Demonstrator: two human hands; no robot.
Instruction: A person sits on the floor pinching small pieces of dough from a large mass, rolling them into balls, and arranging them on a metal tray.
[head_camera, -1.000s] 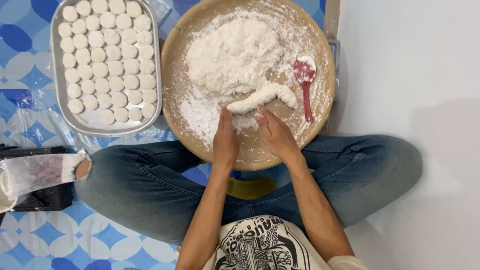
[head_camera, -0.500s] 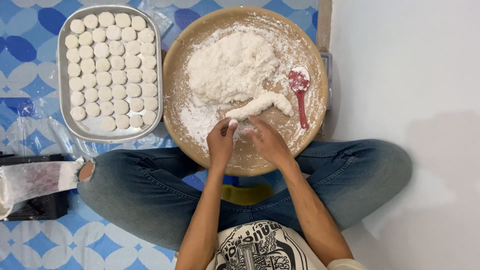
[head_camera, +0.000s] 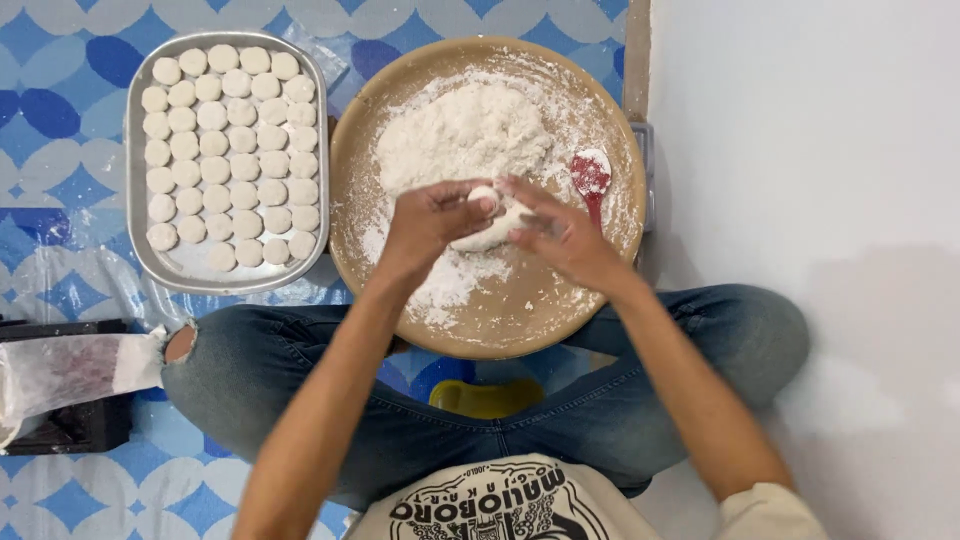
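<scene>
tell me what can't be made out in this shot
Head view only:
- Dough piece: mostly covered by the left hand and right hand; its full shape is hidden.
- Red spoon: handle end hidden behind the right hand.
- Yellow object: mostly hidden between the legs.
- Plastic-wrapped object: cut off by the left edge.

Matt powdery dough (head_camera: 487, 232); shiny metal tray (head_camera: 137, 215); glossy red plastic spoon (head_camera: 592, 178).

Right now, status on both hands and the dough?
Left hand and right hand both closed around a white dough lump, lifted over the floured round tray. Red spoon beside the right hand, apart. Nothing blocking.
</scene>
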